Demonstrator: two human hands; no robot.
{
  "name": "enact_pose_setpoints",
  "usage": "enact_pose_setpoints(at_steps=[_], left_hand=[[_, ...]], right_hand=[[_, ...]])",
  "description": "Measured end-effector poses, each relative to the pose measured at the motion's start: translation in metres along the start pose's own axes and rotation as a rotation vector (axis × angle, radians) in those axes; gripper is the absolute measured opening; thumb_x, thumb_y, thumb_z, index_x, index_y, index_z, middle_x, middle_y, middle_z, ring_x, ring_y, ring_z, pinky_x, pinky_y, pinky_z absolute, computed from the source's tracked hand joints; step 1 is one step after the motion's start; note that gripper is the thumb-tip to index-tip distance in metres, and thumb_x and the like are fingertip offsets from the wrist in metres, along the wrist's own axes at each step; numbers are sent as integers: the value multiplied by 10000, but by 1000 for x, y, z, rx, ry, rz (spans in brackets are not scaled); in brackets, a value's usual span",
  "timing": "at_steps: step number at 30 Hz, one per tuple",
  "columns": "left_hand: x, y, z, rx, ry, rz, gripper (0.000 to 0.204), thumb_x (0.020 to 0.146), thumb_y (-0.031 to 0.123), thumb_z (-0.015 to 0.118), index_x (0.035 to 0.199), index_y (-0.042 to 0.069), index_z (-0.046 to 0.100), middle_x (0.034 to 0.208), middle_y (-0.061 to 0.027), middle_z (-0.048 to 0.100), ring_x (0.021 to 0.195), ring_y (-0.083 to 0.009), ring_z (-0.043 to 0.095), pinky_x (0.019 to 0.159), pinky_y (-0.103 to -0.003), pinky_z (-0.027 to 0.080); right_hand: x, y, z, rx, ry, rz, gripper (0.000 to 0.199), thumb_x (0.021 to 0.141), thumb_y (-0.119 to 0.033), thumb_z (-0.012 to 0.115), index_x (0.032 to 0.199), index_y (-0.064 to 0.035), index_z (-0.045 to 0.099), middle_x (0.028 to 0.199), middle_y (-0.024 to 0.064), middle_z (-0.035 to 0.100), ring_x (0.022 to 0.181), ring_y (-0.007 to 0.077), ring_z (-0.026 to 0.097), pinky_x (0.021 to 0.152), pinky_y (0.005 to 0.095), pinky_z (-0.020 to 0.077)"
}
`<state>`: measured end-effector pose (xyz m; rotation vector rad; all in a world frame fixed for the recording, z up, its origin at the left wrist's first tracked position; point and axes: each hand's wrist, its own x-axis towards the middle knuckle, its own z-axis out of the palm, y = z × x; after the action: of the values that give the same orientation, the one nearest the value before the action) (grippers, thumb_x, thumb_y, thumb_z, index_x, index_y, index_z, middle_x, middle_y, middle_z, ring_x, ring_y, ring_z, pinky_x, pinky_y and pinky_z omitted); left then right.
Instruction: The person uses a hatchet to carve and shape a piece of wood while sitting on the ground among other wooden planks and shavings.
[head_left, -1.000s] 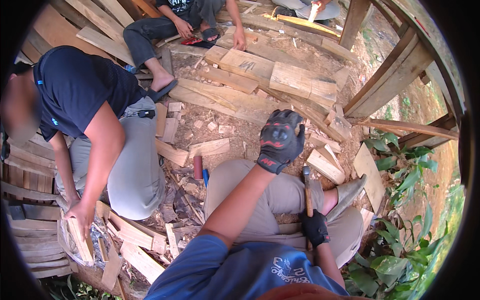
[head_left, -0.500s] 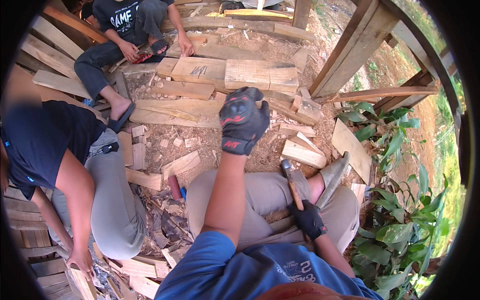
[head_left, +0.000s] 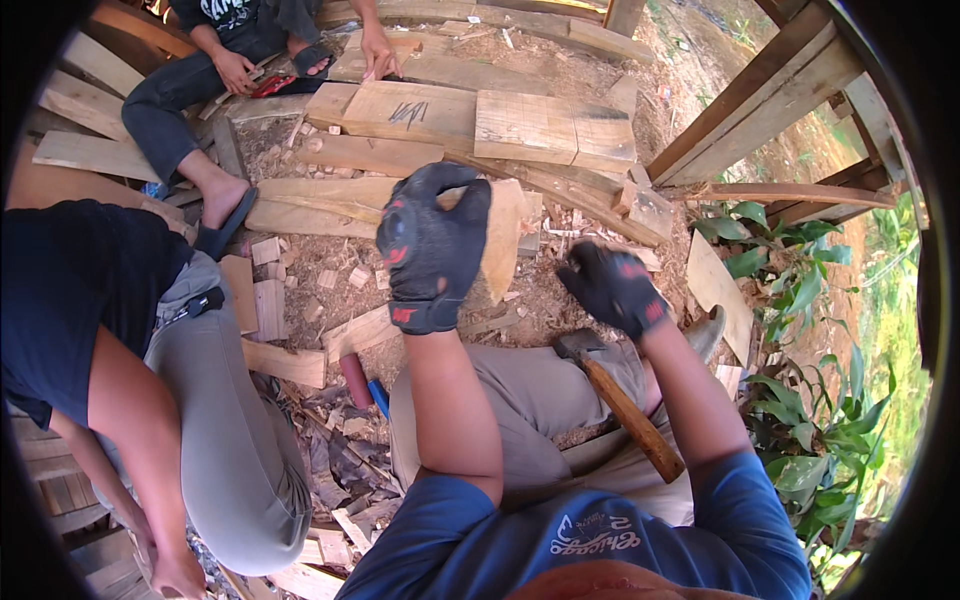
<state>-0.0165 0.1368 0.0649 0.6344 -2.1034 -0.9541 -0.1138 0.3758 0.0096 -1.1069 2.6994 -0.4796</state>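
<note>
Dirt ground [head_left: 540, 282] strewn with wood chips [head_left: 327, 280], 2 gloved hands at mid-frame.
At centre, a pale wood piece [head_left: 505, 238] shows right against the left hand [head_left: 435, 245], whose fingers curl; I cannot tell whether they grip it. The right hand [head_left: 612, 288], right of centre, has parted fingers with nothing seen in it. The wooden-handled tool [head_left: 632, 415] lies unheld on a leg [head_left: 520, 385], lower right. Small blocks [head_left: 271, 310] at left and boards [head_left: 410, 105] at upper centre suggest some cutting is done; what is left cannot be judged.
</note>
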Motion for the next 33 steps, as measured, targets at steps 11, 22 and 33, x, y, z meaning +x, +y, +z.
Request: enact_pose_setpoints(at_steps=[11,22,33], left_hand=[[7,-24,-10,18,58,-209,258,874,269,856,1062,94,837,1078,-130,820,1026,-312,789,914,-405,587],[2,1,-24,129,46,-154,298,854,265,880,1082,79,833,1069,-134,830,1008,-299,801,910,-402,598],[-9,28,-49,265,-123,-229,313,853,252,880,1112,81,837,1059,-69,834,936,-182,759,910,-335,560]], right_hand=[[170,34,94,154,166,-28,415,1096,-420,519,1301,-129,733,1187,227,773,1145,455,712,1009,553,546],[137,12,112,202,163,41,429,1082,-427,548,1183,-68,759,1196,241,759,1163,442,699,1006,545,537],[-53,58,41,324,90,137,354,1020,-341,724,1256,-78,707,1113,219,756,1019,427,736,909,502,579]])
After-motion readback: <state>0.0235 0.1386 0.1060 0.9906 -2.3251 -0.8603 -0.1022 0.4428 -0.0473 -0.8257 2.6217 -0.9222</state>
